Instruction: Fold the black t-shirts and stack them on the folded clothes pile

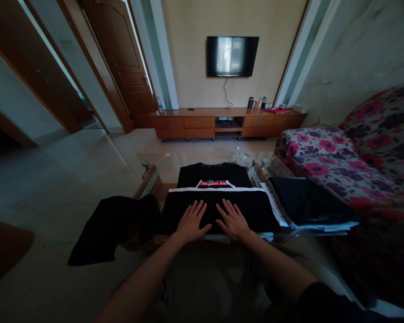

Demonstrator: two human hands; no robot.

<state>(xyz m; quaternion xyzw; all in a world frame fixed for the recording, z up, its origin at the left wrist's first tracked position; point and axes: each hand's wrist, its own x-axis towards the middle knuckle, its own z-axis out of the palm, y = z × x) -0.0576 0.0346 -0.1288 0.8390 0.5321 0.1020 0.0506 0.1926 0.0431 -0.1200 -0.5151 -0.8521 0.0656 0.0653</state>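
- On the left of the frame, a loose black cloth point(112, 226) hangs off the edge of the glass coffee table point(161, 172). No hand is on it.
- In the middle lies a black T-shirt with a white stripe and a red-and-white label point(218, 197). Its lower part is folded up, and it lies flat on the table.
- The left hand point(191, 222) lies flat on the folded part, fingers spread wide, holding nothing.
- The right hand point(233, 220) lies just beside it, flat too, fingers spread wide, holding nothing.
- I think the step in hand is pressing the fold smooth. The next move likely calls for sliding both palms outward to push out bumps, then taking a side edge to fold again.
- To the right of the T-shirt sits a stack of folded dark clothes point(308, 202), close to the shirt.
- At the far right is a flowered pink and dark sofa point(366, 157).
- At the top middle, a dark flat TV point(232, 56) hangs on the wall above a long brown wooden cabinet point(222, 121).
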